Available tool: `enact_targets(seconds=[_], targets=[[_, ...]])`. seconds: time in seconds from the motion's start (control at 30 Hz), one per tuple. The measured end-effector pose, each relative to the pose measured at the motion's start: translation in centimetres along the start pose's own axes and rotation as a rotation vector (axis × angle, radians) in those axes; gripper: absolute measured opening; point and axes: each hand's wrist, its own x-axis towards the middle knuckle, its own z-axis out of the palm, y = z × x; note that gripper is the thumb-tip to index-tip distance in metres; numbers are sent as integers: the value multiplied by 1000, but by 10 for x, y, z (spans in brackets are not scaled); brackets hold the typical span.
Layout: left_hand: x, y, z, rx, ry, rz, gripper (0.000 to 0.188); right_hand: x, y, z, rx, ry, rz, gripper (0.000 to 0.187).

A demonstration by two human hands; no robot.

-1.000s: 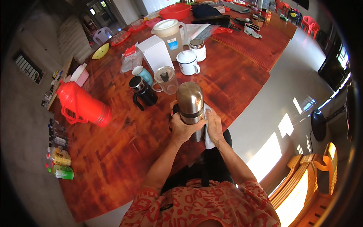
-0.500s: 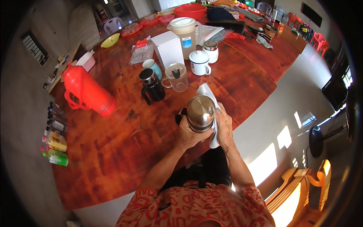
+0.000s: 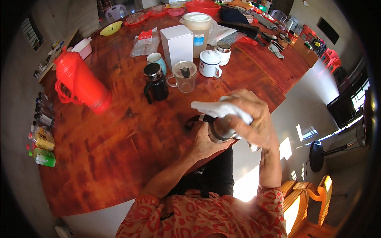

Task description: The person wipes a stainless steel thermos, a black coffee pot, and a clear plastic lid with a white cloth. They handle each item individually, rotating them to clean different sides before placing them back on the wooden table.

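My left hand (image 3: 204,143) is wrapped around a steel vacuum flask (image 3: 219,130) with a black strap-like handle, just over the table's near edge. A folded white cloth (image 3: 218,109) is gripped in my right hand (image 3: 254,119), laid across the flask's top and hiding most of it. Beyond my hands stand a black lidded mug (image 3: 158,88), a clear lidded glass mug (image 3: 186,82) and a white enamel mug (image 3: 209,68). A light-blue cup (image 3: 157,59), a white box (image 3: 177,45) and a lidded jar (image 3: 224,53) are just behind them.
A red thermos jug (image 3: 81,79) rises at the left of the wooden table (image 3: 123,158). A lidded plastic pitcher (image 3: 200,31) stands behind the box, near a plastic bag (image 3: 145,44). Several bottles (image 3: 43,139) line the left side. A wooden chair (image 3: 305,198) is at right.
My right hand, with the cloth, has moved from the flask's right side up over its top. The flask now tilts and its shiny top is covered. The view has shifted slightly.
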Motion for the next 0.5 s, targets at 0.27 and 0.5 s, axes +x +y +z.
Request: enact_targets(seconds=[0.27,0.5], targets=[[-5,-5,-13,76,-87,0,74,16,41,9,528,-227,254,45],[0,-5,-30,-86,-272,-253,86,28,53,12,598,-361,265,51]])
